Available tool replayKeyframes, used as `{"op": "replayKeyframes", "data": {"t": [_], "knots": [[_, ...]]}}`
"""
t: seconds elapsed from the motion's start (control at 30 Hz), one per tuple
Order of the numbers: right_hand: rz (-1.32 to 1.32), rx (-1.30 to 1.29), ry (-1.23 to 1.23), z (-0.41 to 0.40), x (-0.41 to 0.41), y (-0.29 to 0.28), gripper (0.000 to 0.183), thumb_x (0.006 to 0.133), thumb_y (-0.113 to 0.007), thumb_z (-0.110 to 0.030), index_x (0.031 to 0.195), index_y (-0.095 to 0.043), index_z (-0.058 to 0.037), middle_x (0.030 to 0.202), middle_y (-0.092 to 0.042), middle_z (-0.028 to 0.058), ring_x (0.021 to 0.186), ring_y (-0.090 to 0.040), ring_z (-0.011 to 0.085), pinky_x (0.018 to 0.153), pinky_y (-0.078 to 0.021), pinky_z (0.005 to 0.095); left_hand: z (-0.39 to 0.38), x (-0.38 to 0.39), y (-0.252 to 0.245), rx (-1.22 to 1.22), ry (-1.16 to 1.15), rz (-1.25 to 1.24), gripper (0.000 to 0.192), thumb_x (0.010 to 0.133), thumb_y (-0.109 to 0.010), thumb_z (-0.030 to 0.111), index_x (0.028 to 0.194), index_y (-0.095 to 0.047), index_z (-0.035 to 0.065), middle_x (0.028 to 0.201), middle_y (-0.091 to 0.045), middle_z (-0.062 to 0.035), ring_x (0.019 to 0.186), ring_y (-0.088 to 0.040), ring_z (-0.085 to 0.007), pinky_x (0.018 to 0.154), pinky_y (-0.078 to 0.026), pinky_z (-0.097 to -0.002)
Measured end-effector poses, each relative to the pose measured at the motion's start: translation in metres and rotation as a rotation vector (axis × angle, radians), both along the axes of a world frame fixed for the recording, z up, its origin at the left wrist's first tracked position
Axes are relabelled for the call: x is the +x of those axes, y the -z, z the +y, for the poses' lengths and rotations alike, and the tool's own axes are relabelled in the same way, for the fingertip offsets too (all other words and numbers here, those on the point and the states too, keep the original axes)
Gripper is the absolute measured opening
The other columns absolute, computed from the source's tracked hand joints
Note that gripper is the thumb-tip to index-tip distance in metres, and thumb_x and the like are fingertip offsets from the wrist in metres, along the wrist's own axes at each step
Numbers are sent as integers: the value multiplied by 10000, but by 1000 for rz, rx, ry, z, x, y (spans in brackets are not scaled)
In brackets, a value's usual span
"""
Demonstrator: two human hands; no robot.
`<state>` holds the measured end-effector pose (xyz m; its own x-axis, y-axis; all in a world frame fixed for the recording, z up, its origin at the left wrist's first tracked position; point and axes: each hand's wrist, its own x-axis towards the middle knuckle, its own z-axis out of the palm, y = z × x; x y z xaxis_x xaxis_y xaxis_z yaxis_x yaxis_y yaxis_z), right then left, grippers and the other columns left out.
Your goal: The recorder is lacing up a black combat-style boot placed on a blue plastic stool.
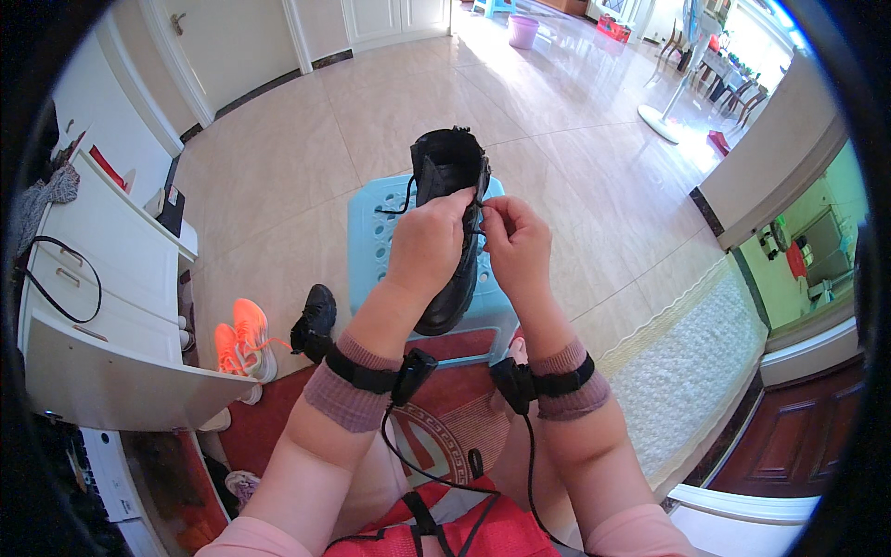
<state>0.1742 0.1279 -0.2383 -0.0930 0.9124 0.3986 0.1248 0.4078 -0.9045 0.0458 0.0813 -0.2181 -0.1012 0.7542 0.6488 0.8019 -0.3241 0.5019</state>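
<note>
A black lace-up boot rests on a light blue plastic stool, its toe towards me and its opening facing away. My left hand grips the boot across its upper, thumb near the tongue. Pinched between the fingertips of my right hand is a black shoelace, at the boot's right side. The other loose lace end hangs over the stool top on the left. Parts of the lacing are hidden behind my left hand.
A second black shoe and orange sneakers stand on the floor at left, by a white cabinet with an open door. Beneath the stool lies a red patterned rug. A pale textured mat is at right, a fan base farther off.
</note>
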Motion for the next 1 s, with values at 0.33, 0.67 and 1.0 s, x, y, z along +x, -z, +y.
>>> {"op": "replayKeyframes", "data": {"t": [0.33,0.67,1.0], "knots": [[17,81,-20,2,-6,4,104,887,-644,-80,937,-702,-10,734,-678,154,633,-655,211,616,-507,336,6,-3,2,-85,-35,-53,155,941,-545,83,1037,-655,32,760,-677,-183,555,-675,-258,544,-524,-372],[-40,178,112,0,1,-3,222,835,-636,-1,1051,-674,-39,894,-654,99,771,-645,171,647,-493,297,-10,-10,-16,-126,387,-864,175,1037,-457,129,1116,-588,44,1089,-671,-117,614,-582,-90,525,-433,-241],[15,563,-168,-31,-5,-38,162,864,-617,54,1005,-672,-3,1022,-650,140,847,-659,208,751,-518,291,-42,-22,-33,-20,821,-957,130,1013,-472,43,1076,-581,13,1074,-638,-130,687,-479,-89,629,-416,-227]]}}
